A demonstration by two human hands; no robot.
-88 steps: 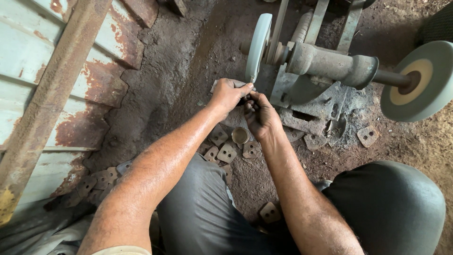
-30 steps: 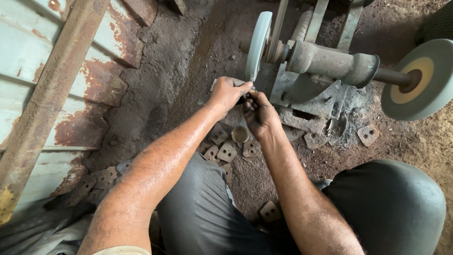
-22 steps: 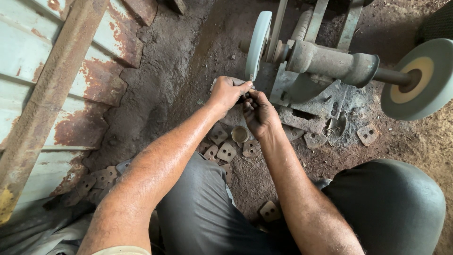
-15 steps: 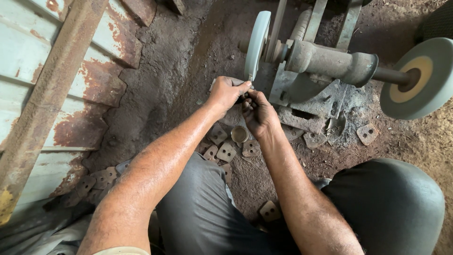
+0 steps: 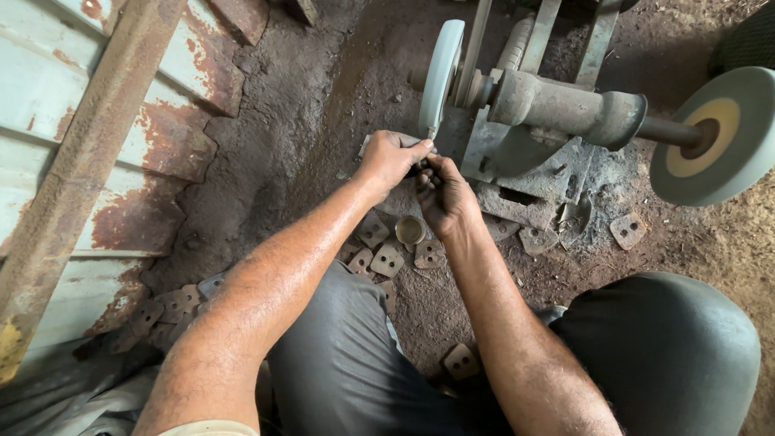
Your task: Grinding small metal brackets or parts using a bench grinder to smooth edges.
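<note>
Both hands, the left hand and right hand, closed their fingers around a small, mostly hidden workpiece just below the grinding wheel.

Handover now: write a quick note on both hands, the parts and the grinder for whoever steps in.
Left hand and right hand are closed together on a small dark piece, mostly hidden, held at the rim of the left grinding wheel.
Flat metal plates with holes lie on the dirt below the hands, beside a small round cup; more lie near the right wheel.
How many are ground cannot be told.
</note>
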